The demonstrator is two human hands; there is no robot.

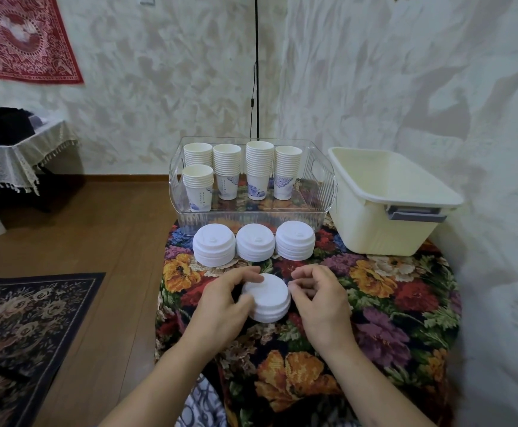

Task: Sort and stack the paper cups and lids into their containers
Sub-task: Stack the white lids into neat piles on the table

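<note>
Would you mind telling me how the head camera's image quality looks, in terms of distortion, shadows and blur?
Head view: wide-angle bending curves the floor line and cream bin; soft shadows mottle the right wall; the lid stack between the left hand and right hand is sharp enough, slightly overexposed.

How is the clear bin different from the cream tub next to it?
The clear bin is see-through and holds five stacks of paper cups; the cream tub is opaque and looks empty. The tub has a grey handle and looks deeper; the bin has ribbed walls. Both are open-topped and sit at the table's far side.
</note>
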